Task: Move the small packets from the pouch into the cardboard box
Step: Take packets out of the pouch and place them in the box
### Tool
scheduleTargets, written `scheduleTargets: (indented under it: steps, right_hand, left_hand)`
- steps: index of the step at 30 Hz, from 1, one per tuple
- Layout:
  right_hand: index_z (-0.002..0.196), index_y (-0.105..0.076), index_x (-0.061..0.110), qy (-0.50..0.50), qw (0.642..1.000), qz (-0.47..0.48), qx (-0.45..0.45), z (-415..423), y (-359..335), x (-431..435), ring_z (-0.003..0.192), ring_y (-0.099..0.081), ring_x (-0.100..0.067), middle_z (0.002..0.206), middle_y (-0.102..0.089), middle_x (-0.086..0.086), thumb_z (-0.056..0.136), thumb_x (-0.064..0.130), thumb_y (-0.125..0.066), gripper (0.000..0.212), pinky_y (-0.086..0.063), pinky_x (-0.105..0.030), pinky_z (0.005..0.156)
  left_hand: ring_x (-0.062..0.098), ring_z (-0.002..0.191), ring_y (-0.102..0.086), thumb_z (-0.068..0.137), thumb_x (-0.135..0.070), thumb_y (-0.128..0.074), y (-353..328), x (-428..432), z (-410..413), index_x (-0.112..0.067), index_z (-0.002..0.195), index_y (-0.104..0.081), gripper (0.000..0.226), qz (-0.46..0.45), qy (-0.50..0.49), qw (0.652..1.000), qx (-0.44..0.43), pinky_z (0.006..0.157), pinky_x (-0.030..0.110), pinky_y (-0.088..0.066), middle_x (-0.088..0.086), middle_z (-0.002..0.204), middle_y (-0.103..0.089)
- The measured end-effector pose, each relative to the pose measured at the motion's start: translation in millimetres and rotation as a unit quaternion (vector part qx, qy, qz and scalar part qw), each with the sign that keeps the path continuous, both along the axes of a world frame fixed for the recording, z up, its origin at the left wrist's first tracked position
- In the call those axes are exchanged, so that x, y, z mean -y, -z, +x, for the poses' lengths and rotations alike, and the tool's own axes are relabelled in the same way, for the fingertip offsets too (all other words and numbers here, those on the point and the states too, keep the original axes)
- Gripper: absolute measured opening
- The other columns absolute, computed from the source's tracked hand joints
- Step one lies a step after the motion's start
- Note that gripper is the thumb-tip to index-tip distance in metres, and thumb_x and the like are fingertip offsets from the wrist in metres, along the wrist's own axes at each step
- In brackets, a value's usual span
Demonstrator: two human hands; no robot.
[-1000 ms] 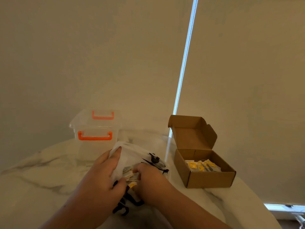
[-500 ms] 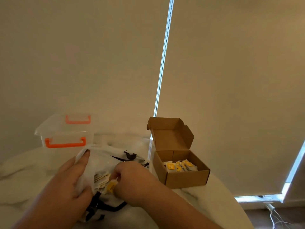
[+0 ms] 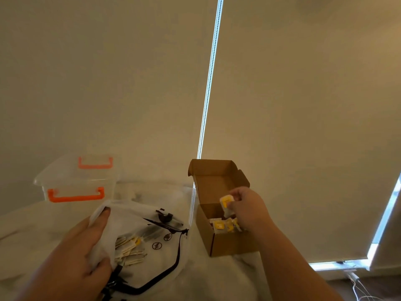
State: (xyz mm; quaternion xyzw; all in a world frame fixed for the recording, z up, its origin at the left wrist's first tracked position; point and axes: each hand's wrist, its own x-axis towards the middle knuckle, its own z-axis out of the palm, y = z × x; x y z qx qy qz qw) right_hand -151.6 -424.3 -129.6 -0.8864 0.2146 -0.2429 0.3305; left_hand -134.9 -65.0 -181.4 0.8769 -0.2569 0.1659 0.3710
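Head view down onto a pale marbled table, soft and blurred toward the near edge. At 6 o'clock, a white pouch lying open, a black strap curling along its side. Inside it, a heap of small packets, half veiled by the fabric and too blurred to count.

Left hand at 7 o'clock, fingers and thumb pinching the pouch's rim, forearm cut off by the frame.

At 3 o'clock of the pouch, just beside it, a cardboard box with its lid flap upright. Boxed packets with yellow marks inside, some hidden behind the wrist.

Right hand above the box opening, fingertips pinching 1 single packet, print unreadable.

At 10 o'clock, a hazy clear tub with 2 orange handles.

At 4 o'clock, white cables on the floor, cropped.
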Motion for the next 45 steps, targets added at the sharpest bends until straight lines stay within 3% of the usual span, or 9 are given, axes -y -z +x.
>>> scheduleTargets:
  steps: [10,19,24,28,32,36,39,42,45]
  right_hand:
    - [0.121,-0.060,0.021,0.048,0.995,-0.067,-0.050,10,15,5,0.086,-0.056,-0.016,0.097,-0.055,0.003,0.096,0.009,-0.049,0.030,-0.049,-0.024,0.068]
    - [0.079,-0.071,0.025,-0.201,0.958,0.060,0.197,-31,-40,-87,0.055,-0.054,-0.002,0.065,-0.063,0.007,0.091,0.022,-0.064,0.014,-0.044,-0.014,0.051]
    - [0.088,-0.075,0.021,-0.399,0.915,0.033,0.042,-52,-37,-159,0.065,-0.065,-0.012,0.075,-0.070,0.005,0.092,0.025,-0.064,0.013,-0.058,-0.028,0.066]
    - [0.109,-0.072,0.030,-0.379,0.915,-0.133,-0.045,-32,-3,-183,0.089,-0.062,-0.002,0.098,-0.068,0.017,0.095,0.031,-0.057,0.021,-0.052,-0.018,0.081]
    - [0.120,-0.066,0.032,-0.341,0.927,-0.143,-0.067,-11,20,-186,0.098,-0.061,-0.005,0.114,-0.067,0.014,0.098,0.027,-0.050,0.028,-0.049,-0.016,0.085]
    - [0.125,-0.065,0.033,-0.325,0.932,-0.140,-0.072,-1,30,-193,0.103,-0.059,-0.007,0.117,-0.065,0.012,0.098,0.026,-0.050,0.032,-0.046,-0.016,0.087]
    - [0.128,-0.063,0.032,-0.367,0.911,-0.154,-0.102,2,36,-203,0.112,-0.057,-0.012,0.128,-0.061,0.009,0.095,0.021,-0.050,0.037,-0.046,-0.024,0.097]
    - [0.121,-0.068,0.020,-0.400,0.885,-0.184,-0.148,9,34,-212,0.105,-0.059,-0.024,0.119,-0.065,-0.003,0.091,0.014,-0.051,0.035,-0.049,-0.036,0.095]
    - [0.111,-0.069,0.021,-0.379,0.905,-0.164,-0.099,4,48,-211,0.091,-0.058,-0.011,0.107,-0.066,0.002,0.092,0.023,-0.054,0.024,-0.051,-0.031,0.087]
  left_hand:
    - [0.006,0.136,-0.029,0.054,-0.048,-0.050,-9,1,-6,-0.029,0.148,-0.031,0.098,-0.005,-0.002,1.000,-0.014,0.109,0.030,-0.026,-0.013,0.149,-0.032]
    - [-0.034,0.114,-0.019,0.079,-0.005,-0.057,-23,-4,-21,-0.050,0.143,-0.019,0.087,-0.024,-0.003,1.000,-0.006,0.086,-0.010,-0.019,-0.040,0.138,-0.019]
    - [-0.018,0.125,-0.030,0.076,-0.007,-0.054,-22,-8,-21,-0.055,0.142,-0.026,0.086,-0.030,-0.002,0.999,-0.011,0.097,0.006,-0.029,-0.040,0.142,-0.020]
    - [-0.027,0.113,-0.029,0.072,-0.006,-0.049,-22,-10,-20,-0.055,0.139,-0.028,0.086,-0.015,0.018,1.000,-0.012,0.084,-0.007,-0.024,-0.044,0.139,-0.018]
    - [-0.036,0.109,-0.018,0.075,-0.001,-0.048,-26,-10,-22,-0.045,0.146,-0.027,0.085,0.015,0.014,1.000,-0.023,0.082,-0.011,-0.017,-0.039,0.136,-0.016]
    - [-0.013,0.126,-0.028,0.075,-0.003,-0.052,-29,-12,-23,-0.044,0.142,-0.036,0.080,0.001,-0.017,1.000,-0.019,0.097,0.005,-0.021,-0.033,0.137,-0.024]
    - [-0.016,0.119,-0.035,0.078,-0.008,-0.056,-31,-12,-26,-0.041,0.140,-0.041,0.071,-0.031,-0.036,0.999,-0.004,0.091,0.000,-0.025,-0.032,0.136,-0.031]
    - [-0.012,0.119,-0.034,0.084,-0.013,-0.058,-31,-12,-28,-0.043,0.142,-0.039,0.068,-0.032,-0.051,0.998,0.009,0.096,0.008,-0.025,-0.030,0.138,-0.031]
    - [-0.005,0.105,-0.046,0.085,-0.010,-0.055,-33,-12,-30,-0.049,0.135,-0.042,0.065,-0.026,-0.063,0.998,0.007,0.085,0.008,-0.034,-0.035,0.127,-0.032]
